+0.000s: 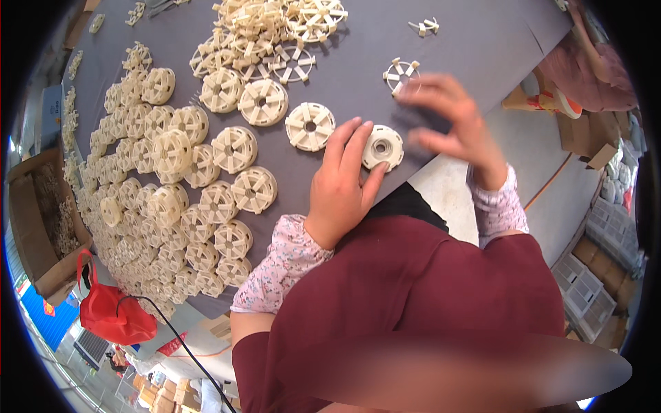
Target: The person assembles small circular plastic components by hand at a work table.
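Note:
My left hand point(339, 180) holds a cream round plastic part point(383, 147) with a central hole against the table near its front edge. The fingers and thumb close on its left side. My right hand point(451, 124), a little smeared by motion, is raised to the right of it with fingers spread. Just beyond those fingertips lies a thin cream spoked ring point(399, 71), partly covered by them. Beside the left fingertips sits a cream round part with spokes point(310, 126) facing up.
Many similar round parts point(234, 149) cover the left of the grey table point(372, 41). A heap of loose spoked rings point(251, 24) lies at the far side, a broken-looking piece point(425, 27) at far right. A red bag point(117, 313) and cardboard box point(41, 220) stand left. Another person point(592, 76) is at right.

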The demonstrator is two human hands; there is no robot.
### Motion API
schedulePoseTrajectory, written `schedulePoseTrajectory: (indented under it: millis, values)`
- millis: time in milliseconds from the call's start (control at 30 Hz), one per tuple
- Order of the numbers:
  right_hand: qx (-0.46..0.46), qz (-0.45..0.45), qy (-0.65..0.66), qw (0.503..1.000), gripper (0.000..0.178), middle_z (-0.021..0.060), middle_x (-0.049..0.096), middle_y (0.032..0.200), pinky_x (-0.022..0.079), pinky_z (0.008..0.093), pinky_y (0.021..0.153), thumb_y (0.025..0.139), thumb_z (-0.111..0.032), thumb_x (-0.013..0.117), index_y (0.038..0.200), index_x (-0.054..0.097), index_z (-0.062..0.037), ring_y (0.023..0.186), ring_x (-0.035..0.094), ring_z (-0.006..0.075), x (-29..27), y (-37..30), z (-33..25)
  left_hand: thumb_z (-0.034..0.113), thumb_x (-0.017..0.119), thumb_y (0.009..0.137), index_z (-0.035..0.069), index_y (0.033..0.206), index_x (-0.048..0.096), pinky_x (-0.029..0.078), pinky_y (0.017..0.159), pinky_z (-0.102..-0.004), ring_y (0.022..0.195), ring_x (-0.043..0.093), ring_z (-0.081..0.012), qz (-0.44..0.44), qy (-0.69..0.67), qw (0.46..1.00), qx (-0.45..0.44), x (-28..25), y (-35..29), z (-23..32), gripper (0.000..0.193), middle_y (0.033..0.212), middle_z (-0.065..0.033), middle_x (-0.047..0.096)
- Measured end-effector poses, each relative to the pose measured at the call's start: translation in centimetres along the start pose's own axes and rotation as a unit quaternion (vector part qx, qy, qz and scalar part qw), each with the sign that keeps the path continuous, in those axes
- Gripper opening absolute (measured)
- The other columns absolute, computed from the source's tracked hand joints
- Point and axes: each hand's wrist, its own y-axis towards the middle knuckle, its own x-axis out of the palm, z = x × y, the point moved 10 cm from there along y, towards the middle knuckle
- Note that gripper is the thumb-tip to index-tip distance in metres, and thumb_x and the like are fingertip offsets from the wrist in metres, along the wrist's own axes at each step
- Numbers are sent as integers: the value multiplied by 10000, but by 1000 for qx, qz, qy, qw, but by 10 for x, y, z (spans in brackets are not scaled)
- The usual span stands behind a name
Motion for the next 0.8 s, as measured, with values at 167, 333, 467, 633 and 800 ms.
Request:
schedulePoseTrajectory:
  millis: [167,333,467,633,800]
  values:
    - [-46,97,-161,981,419,131,744,1259,564,400,977,957,-202,807,1353,728,-89,1116,707,266,-23,16,38,114,840,932,60,1418,689,560,614,-295,646,627,-127,34,1,998,51,-2,8,8,512,1455,-151,636]
    - [201,134,208,948,222,67,728,901,528,281,725,1116,-203,618,1258,724,-69,757,650,106,-11,-8,74,88,848,919,83,1279,770,560,621,-289,725,670,-142,28,-43,999,12,-1,5,0,368,1380,-128,680]
    - [213,182,-93,955,288,67,727,1128,516,288,734,1069,-244,680,1304,732,-86,815,645,116,-29,-12,68,100,880,887,71,1311,748,550,614,-277,677,628,-123,18,-42,999,13,1,3,-1,445,1395,-129,674]
    - [106,89,-70,988,530,12,681,1233,458,259,694,885,-147,823,1401,725,-79,777,539,98,-27,-1,37,147,948,806,50,1451,654,530,594,-260,642,583,-103,-10,-64,998,-15,-2,4,2,715,1406,-134,667]
    - [172,57,-16,983,603,29,680,1161,503,248,762,847,-38,830,1436,706,-75,832,591,119,-21,-5,53,168,928,833,13,1487,602,529,608,-266,657,586,-113,-25,-103,994,-39,-4,5,-2,748,1376,-146,651]
